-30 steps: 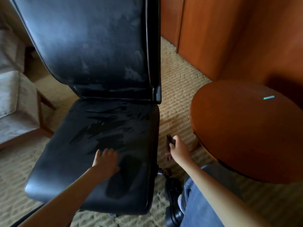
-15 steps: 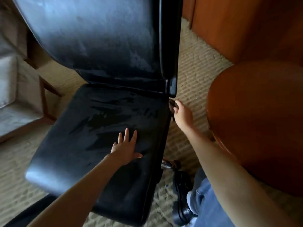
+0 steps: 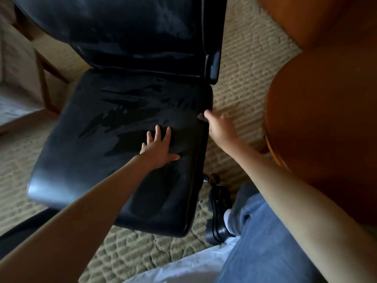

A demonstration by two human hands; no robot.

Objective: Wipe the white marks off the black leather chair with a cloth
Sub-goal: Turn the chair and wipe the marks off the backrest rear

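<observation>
Pinching perhaps a dark cloth (image 3: pixel 201 117), right hand (image 3: pixel 221 128) meets the seat's (image 3: pixel 81 164) right edge; marks (image 3: pixel 126 137) lie leftward, by the flat-spread left hand (image 3: pixel 160 149).

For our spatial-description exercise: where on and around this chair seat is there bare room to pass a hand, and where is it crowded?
Free: the leather seat left of the left hand, to its left edge; the carpet strip between seat and round wooden table. Crowded: the seat's right edge by the right hand, and around the black shoe.
</observation>
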